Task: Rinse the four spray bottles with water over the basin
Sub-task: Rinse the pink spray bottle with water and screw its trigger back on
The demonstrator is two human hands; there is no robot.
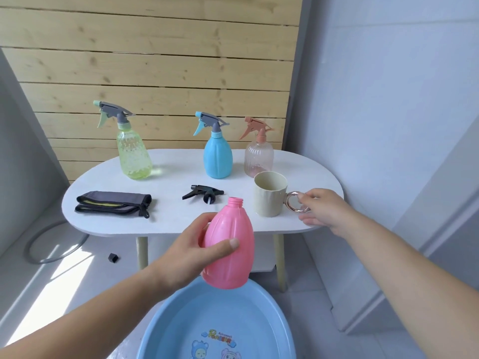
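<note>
Our left hand (197, 248) wraps the uncapped pink bottle (229, 242), neck up over the basin (181, 314) edge so spills fall in. Our right hand (320, 209) touches the mug (269, 196) handle, probably to pour; we cannot tell if it grips. The other 3, green bottle (133, 158), blue bottle (217, 159) and clear bottle (259, 159), wait capped on the worktop (176, 182).

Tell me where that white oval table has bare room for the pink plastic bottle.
Widest gap: between the yellow-green dimpled spray bottle and the blue plastic spray bottle, running forward between the folded grey cloth and the black trigger head. The right end is crowded: clear ribbed bottle, cream mug, right hand at its handle.
</note>
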